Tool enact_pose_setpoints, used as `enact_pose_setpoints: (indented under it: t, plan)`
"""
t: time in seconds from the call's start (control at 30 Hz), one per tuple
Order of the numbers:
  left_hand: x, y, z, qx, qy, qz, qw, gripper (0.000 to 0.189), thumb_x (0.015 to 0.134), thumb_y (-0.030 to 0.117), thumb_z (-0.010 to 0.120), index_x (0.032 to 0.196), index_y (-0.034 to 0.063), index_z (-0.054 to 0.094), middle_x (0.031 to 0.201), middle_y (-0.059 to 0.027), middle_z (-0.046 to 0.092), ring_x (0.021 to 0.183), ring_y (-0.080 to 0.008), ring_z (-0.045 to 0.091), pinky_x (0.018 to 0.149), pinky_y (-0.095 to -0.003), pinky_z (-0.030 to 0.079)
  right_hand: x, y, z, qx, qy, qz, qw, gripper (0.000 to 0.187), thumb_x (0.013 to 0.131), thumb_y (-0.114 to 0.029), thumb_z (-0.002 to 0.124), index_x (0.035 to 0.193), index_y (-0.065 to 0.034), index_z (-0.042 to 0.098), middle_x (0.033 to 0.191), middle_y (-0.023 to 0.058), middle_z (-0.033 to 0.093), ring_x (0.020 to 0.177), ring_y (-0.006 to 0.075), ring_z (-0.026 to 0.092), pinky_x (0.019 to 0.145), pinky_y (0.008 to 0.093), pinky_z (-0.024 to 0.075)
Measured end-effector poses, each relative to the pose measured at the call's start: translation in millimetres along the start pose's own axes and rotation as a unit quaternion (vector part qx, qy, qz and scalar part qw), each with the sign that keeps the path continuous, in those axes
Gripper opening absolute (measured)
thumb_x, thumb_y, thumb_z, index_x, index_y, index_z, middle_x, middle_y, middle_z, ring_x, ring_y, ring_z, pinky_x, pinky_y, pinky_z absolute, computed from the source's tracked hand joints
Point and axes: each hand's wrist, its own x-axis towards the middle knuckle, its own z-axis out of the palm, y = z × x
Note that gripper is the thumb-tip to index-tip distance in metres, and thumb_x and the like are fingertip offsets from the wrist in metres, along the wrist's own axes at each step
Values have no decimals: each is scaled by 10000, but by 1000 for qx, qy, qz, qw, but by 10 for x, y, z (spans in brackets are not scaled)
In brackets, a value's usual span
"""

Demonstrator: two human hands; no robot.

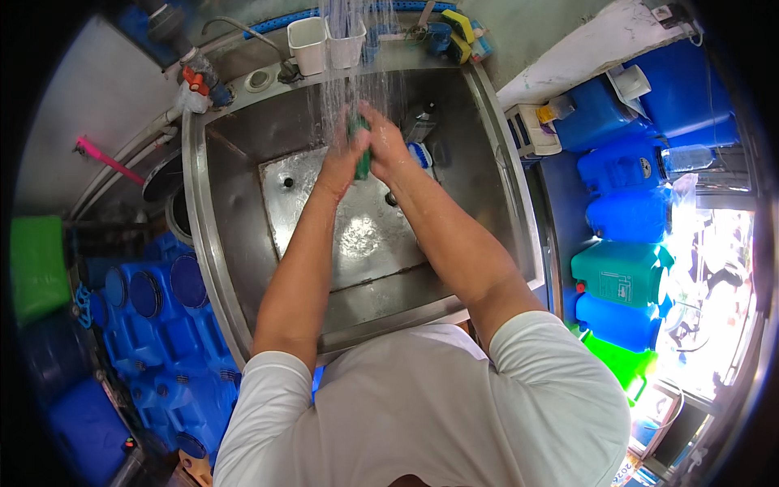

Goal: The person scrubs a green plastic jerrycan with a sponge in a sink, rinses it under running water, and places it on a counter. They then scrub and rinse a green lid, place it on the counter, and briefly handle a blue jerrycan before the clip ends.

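Observation:
Both of my hands are over the stainless steel sink point(237, 195), under a shower of falling water point(365, 55). Between them is a small green object point(363, 163), perhaps a scouring pad; blur and my fingers hide its shape. My left hand point(338, 167) grips it from the left. From the other side, my right hand point(387, 146) presses against it with the fingers pointing up toward the stream. Just right of my right hand, a blue and white scrubbing brush point(421, 154) lies in the sink near a bottle with a black cap point(422, 123).
Two white plastic containers point(307, 45) stand on the back ledge beside a curved faucet point(249, 33). Yellow sponges point(460, 27) sit at the back right corner. Blue water jugs point(161, 316) crowd the left; more blue jugs and a teal jug point(618, 274) line the right.

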Motion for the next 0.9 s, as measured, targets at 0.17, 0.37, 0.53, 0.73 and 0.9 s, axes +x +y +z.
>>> enact_pose_setpoints:
  t: [0.17, 0.37, 0.53, 0.73, 0.9]
  plan:
    - [-94, -14, -197, -426, -12, -347, 835, 590, 1007, 536, 447, 1346, 59, 520, 1346, -146, 571, 1243, -315, 544, 1079, -478, 410, 4, 157, -89, -654, -133, -280, 690, 279, 945, -290, 563, 942, -37, 682, 1143, 211, 642, 1072, 425, 578, 904, 490, 455]
    - [-13, -21, -618, -356, 3, -361, 862, 590, 1005, 548, 442, 1316, 55, 536, 1299, -150, 593, 1189, -303, 580, 1027, -494, 460, -556, -2, -122, -646, -259, -432, 574, 294, 881, -197, 610, 1147, -88, 674, 1240, 184, 616, 1162, 382, 569, 1000, 475, 444]
    - [264, -191, -1096, -235, -25, -366, 900, 580, 970, 534, 533, 1354, 101, 499, 1258, -128, 612, 1043, -256, 636, 919, -424, 528, -539, -57, -204, -664, -136, -415, 606, 414, 845, -110, 591, 1249, -195, 631, 1358, 174, 557, 1229, 365, 547, 1047, 468, 429]
    - [1085, -196, -2135, -323, 94, -250, 908, 603, 926, 479, 643, 1320, 45, 502, 1382, -238, 519, 1190, -388, 573, 898, -489, 559, -366, 92, -310, -683, -85, -449, 570, 304, 824, -141, 591, 1108, -139, 701, 1254, 175, 614, 1138, 350, 598, 991, 450, 474]
    - [1935, 103, -2839, -404, 118, -234, 876, 919, 858, 483, 701, 1479, -56, 289, 1461, -211, 472, 1319, -370, 483, 1051, -518, 427, -386, 150, -247, -657, -152, -484, 558, 251, 806, -209, 600, 1015, -119, 705, 1207, 141, 639, 1105, 311, 608, 996, 427, 461]
